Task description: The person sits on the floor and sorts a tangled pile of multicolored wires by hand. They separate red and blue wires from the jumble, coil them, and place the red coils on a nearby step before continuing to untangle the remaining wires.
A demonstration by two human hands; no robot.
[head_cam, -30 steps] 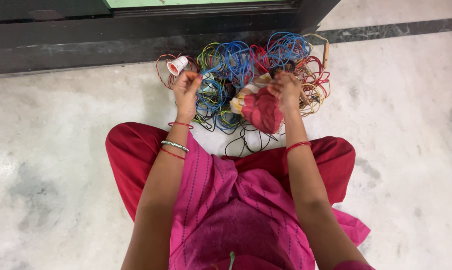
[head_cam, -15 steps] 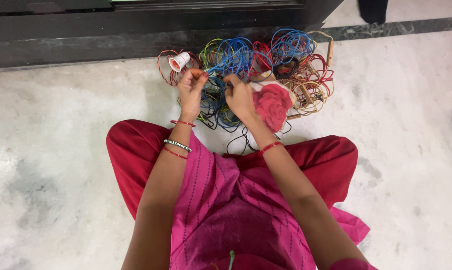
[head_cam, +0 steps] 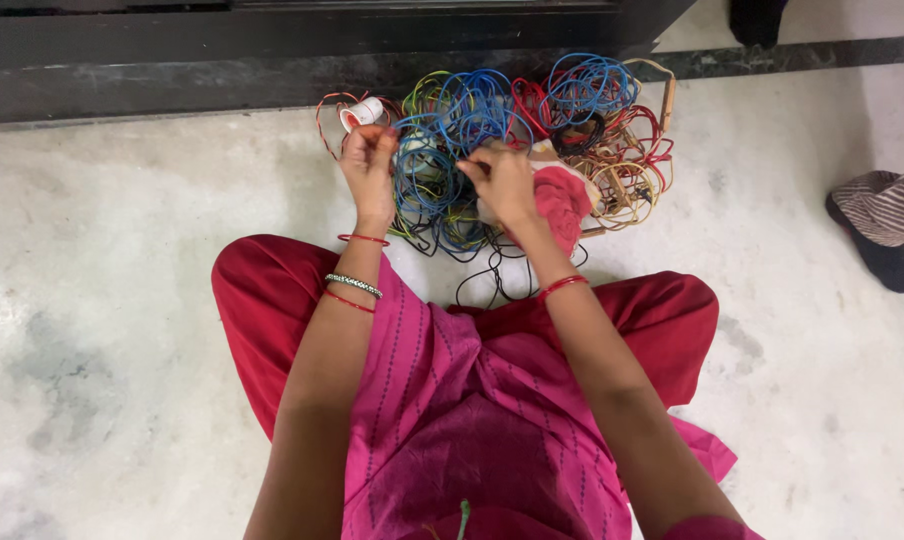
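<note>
I sit cross-legged on the pale stone floor (head_cam: 122,300). My left hand (head_cam: 369,165) is raised with fingers pinched closed on strands at the left edge of the tangled heap of coiled blue, green, red and yellow insulated wires (head_cam: 492,150), which lies on the floor just ahead of my knees, against the dark door threshold (head_cam: 172,75). My right hand (head_cam: 502,180) is closed on blue strands near the heap's middle. A red cloth (head_cam: 562,205) lies touching that hand's right side. A small white roll of tape (head_cam: 364,112) sits just above my left hand. Another person's striped sleeve (head_cam: 887,205) shows at far right, well apart.
</note>
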